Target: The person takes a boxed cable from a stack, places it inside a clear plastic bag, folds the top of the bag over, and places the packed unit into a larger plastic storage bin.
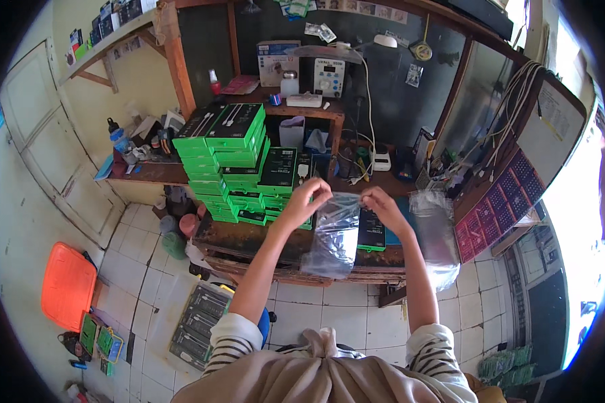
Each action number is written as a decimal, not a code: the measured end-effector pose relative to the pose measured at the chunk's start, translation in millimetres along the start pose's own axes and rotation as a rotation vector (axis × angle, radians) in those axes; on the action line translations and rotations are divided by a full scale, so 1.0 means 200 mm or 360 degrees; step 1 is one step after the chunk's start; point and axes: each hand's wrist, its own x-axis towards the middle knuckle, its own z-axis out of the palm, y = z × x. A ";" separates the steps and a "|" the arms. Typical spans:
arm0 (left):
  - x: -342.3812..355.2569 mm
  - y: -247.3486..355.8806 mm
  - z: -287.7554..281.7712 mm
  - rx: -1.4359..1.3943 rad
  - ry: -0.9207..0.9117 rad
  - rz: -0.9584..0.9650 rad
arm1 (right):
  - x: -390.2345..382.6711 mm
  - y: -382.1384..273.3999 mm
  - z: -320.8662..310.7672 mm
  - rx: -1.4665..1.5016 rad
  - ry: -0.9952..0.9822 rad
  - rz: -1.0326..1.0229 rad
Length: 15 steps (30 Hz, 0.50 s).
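Note:
Between my two hands hangs a clear plastic bag (336, 235), its upper edge pinched at both corners. My left hand (307, 201) grips the left corner and my right hand (381, 203) the right one, fingers closed. Behind the bag, partly hidden by it, a black box with green sides (371, 232) lies on the wooden desk (282, 250). Left of my left hand rise stacks of green-and-black boxes (232, 144). A pile of clear plastic bags (435, 221) lies right of my right hand, draping over the desk's front edge.
A bin of dark packages (198, 322) stands on the tiled floor at lower left, with an orange lid (67, 282) farther left. A white power supply unit (329, 77) sits on the back shelf. Cables (511, 107) hang beside a board at right.

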 end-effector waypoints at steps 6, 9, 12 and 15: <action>-0.08 -0.12 0.12 0.0290 -0.0008 0.0123 | -0.24 0.45 0.15 -0.0801 0.0465 0.0720; -0.14 -0.16 0.14 0.0293 -0.0023 0.0048 | -0.34 0.52 0.25 -0.1278 0.0554 0.1126; -0.17 -0.20 0.14 0.0303 -0.0028 -0.0015 | -0.34 0.50 0.33 -0.1329 0.0565 0.1234; -0.18 -0.23 0.14 0.0323 -0.0022 -0.0027 | -0.32 0.47 0.33 -0.1315 0.0517 0.1319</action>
